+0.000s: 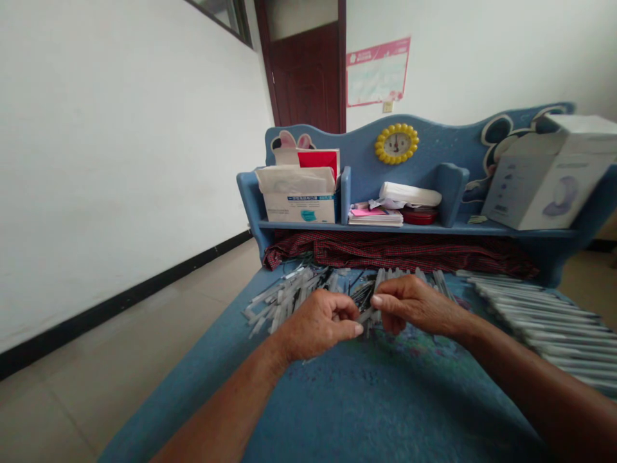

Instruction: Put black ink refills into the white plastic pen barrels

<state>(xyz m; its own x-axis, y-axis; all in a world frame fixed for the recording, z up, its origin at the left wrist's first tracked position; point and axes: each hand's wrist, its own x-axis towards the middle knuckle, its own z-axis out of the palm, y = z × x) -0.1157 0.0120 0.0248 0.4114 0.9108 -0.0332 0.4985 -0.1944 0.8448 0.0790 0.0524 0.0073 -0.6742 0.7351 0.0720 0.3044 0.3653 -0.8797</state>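
Over the middle of the blue desk, my left hand and my right hand are close together. A small translucent piece spans the gap between their fingertips; its exact shape is hard to tell. The fingers of both hands are pinched round its ends. Behind and left of my left hand lies a loose pile of translucent tubes. Thin dark rods lie behind the fingertips. More clear tubes stick out behind my right hand. At the right, many pen-like sticks lie side by side in a row.
A blue shelf at the back holds a mask box, papers, a red container and a large white box. Under it lies a checkered cloth. A yellow clock hangs above.
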